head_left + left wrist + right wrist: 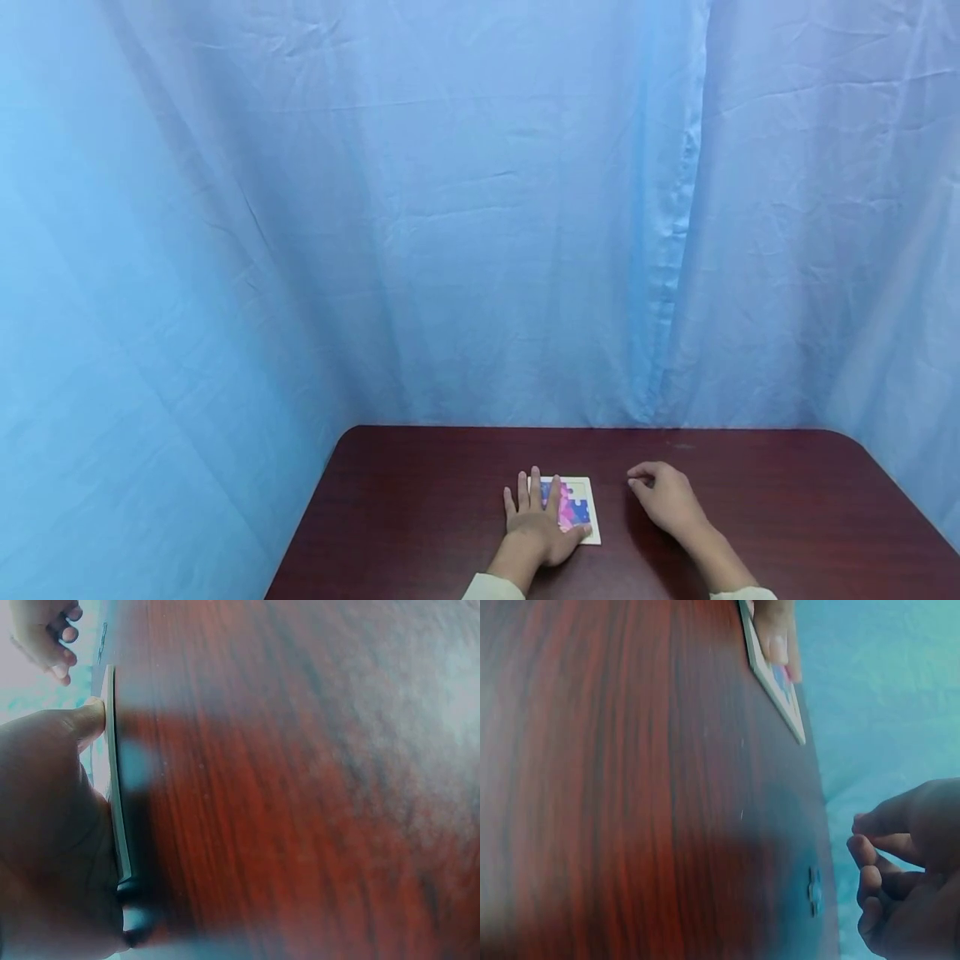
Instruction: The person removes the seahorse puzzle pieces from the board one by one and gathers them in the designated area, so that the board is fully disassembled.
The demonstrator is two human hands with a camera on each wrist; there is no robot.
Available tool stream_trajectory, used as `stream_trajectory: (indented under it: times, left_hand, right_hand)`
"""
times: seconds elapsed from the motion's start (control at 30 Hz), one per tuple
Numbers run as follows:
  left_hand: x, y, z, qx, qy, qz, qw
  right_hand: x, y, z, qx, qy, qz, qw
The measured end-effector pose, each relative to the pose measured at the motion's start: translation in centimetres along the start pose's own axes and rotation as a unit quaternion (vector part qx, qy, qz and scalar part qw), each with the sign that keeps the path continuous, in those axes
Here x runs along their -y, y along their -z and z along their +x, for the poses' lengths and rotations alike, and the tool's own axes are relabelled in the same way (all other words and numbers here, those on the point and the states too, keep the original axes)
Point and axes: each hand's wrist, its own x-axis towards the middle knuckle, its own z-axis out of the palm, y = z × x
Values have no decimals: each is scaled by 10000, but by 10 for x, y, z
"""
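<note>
A small jigsaw puzzle [576,510] in a white-edged frame lies on the table, printed in pink, blue and purple. Its upper right corner shows a pale, piece-shaped gap. My left hand [534,532] rests on the puzzle's left part with spread fingers, the thumb across its lower edge. To the right of the puzzle, my right hand [670,500] is held above the table, apart from it. In the right wrist view its fingers [868,881] are loosely curled, thumb tip close to the index finger, and nothing shows between them. The left palm hides part of the puzzle.
A small flat piece with a knobbed outline [814,891] lies on the table beyond the right hand; its print cannot be made out. The dark red wooden table [420,492] has rounded far corners. Light blue curtains [480,250] hang behind it and at both sides.
</note>
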Motion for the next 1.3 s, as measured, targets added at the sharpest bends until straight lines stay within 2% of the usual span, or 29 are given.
stream_trajectory:
  times: [0.1, 0.33, 0.53, 0.63, 0.73, 0.87, 0.97, 1.2, 1.3]
  left_hand:
    - [-1, 1, 1, 79, 46, 41, 10000]
    - [-5, 17, -9, 23, 56, -60, 10000]
    - [-2, 9, -6, -20, 26, -146, 9999]
    - [-4, 15, -8, 86, 67, -8, 9999]
    - [-3, 14, -6, 186, 86, 13, 9998]
    - [-3, 17, -7, 244, 84, -1, 9997]
    - [-5, 21, -11, 165, 58, 13, 9998]
    - [-5, 15, -13, 236, 44, -158, 9996]
    - [-5, 15, -13, 220, 68, -90, 9997]
  right_hand:
    - [8, -5, -1, 59, 162, 12, 9999]
    - [23, -15, -5, 392, 529, 85, 9978]
    - [27, -25, -9, 637, 922, 121, 9936]
    - [27, -30, -9, 859, 1121, 204, 9898]
    - [27, -34, -10, 1046, 1261, 253, 9862]
    - [27, -37, -10, 1184, 1286, 277, 9842]
    - [27, -39, -10, 1260, 1182, 276, 9846]
    - [30, -42, -11, 1356, 915, 228, 9863]
    - [33, -42, -11, 1331, 743, 293, 9879]
